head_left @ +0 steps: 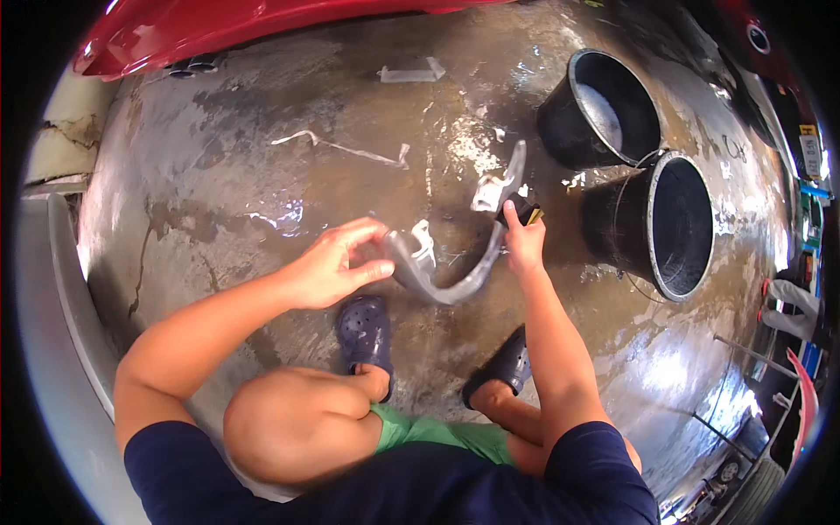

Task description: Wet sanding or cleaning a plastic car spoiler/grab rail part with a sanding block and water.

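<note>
In front of me hangs a curved, glossy dark-grey strip (455, 291), bent into a U and partly blurred. My right hand (526, 242) is closed around a small black object (522, 208) with a yellow edge, against the strip's right arm; its exact kind is unclear. Beside the strip's left end is my left hand (347, 261), thumb and fingers apart. Its fingertips are very near that end, and whether they touch is hard to make out.
Two black buckets (560, 131) (612, 214) stand at the right on a wet concrete floor (219, 175). Pale strip scraps (350, 150) lie ahead. A red car body (262, 22) crosses the far edge. My feet wear dark clogs (366, 332).
</note>
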Motion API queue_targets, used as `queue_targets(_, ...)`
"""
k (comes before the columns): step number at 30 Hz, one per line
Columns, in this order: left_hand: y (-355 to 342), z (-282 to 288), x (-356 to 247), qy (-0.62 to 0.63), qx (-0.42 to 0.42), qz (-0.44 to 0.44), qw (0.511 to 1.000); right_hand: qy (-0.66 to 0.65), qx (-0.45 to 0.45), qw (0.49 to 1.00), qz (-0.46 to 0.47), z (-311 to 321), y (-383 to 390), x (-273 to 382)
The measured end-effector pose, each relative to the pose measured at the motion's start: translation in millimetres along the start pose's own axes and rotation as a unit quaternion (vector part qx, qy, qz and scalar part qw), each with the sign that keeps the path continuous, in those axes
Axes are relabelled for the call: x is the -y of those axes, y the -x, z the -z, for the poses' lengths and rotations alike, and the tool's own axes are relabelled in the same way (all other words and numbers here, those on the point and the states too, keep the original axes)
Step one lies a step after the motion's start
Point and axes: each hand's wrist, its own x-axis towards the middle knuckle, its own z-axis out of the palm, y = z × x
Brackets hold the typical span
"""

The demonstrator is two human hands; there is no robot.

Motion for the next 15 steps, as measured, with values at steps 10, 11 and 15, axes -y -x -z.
queue_targets(10, 6.0, -22.0, 3.4, -0.045, -0.415, -0.121, 0.9, -0.097, 0.085, 0.972, -0.198, -84.6, 62.6, 15.3)
queue_targets(11, 5.4, -28.0, 8.1, -0.068, -0.417, -0.124, 0.898, -0.097, 0.078, 0.975, -0.184, -80.8, 52.9, 15.5)
queue_targets(15, -1.0, -22.3, 2.3, -0.104, -0.427, -0.137, 0.888, -0.036, 0.089, 0.982, -0.161, -67.9, 17.3, 31.9)
